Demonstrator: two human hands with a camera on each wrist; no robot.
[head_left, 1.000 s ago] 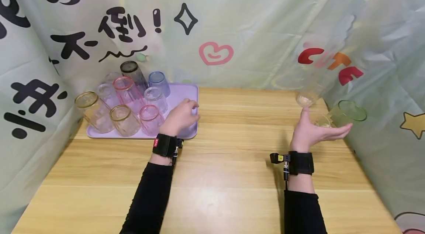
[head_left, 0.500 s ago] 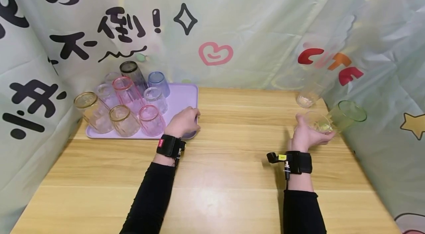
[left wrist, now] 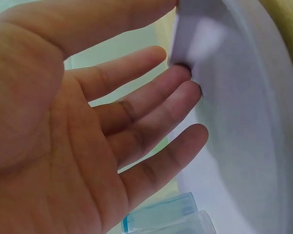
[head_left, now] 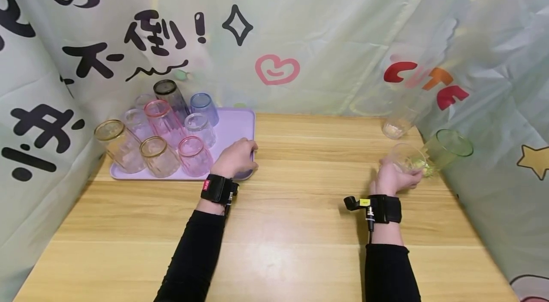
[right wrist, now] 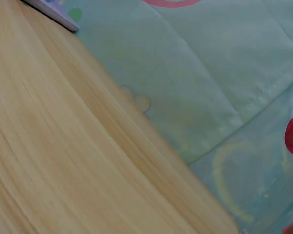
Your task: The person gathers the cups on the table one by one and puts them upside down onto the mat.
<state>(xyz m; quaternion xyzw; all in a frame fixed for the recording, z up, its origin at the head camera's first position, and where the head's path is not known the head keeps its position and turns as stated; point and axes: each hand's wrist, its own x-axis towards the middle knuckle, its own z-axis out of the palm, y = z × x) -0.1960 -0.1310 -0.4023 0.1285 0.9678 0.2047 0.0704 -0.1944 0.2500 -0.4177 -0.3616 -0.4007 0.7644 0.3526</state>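
Note:
In the head view, my left hand [head_left: 235,158] is at the right edge of a lilac tray [head_left: 246,123]. The left wrist view shows its fingers [left wrist: 158,114] long and only slightly bent, tips touching the tray wall [left wrist: 249,112]. At the right side, my right hand [head_left: 393,178] grips a clear drinking glass [head_left: 405,152], fingers partly hidden by the angle. A green glass [head_left: 449,149] stands right beside it, and another clear glass [head_left: 396,125] stands behind. The right wrist view catches just a bit of skin at its lower right corner.
Several glasses crowd the tray's left and middle: an amber-rimmed glass [head_left: 120,145], a pink glass [head_left: 195,156], a blue glass [head_left: 204,108] and a dark grey glass [head_left: 171,97] among them. Printed cloth [head_left: 334,54] walls the wooden table [head_left: 296,226] at the back and sides.
My left hand has lowered its raised fingers onto the tray's right edge. The right hand, spread wide before, has closed around the clear glass. The glasses on the tray stay put.

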